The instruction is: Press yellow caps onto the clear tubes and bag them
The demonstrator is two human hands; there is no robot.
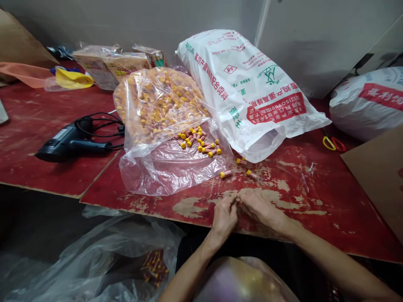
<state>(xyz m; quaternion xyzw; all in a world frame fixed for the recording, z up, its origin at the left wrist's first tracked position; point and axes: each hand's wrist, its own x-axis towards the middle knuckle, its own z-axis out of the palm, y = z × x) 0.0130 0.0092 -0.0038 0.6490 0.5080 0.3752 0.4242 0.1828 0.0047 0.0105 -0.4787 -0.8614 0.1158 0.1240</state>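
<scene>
My left hand (224,214) and my right hand (258,209) meet at the front edge of the table, fingertips pinched close together. Whatever they hold, if anything, is hidden by the fingers. Just beyond them lie a few small clear tubes with yellow caps and pinkish contents, among them one tube (226,173) by the plastic's edge and another tube (252,175) nearer my right hand. Behind these a large clear plastic bag (151,167) lies with its mouth toward me, full of the same yellow-capped tubes (170,100), several spilling onto its front flap.
A white printed sack (233,79) leans beside the bag. On the left rest a heat gun (72,140) with its coiled cord and a yellow scoop-like piece (74,79). Scissors (333,143) and a cardboard box (378,176) are at the right. Below the table, an open plastic bag (94,260) holds more tubes.
</scene>
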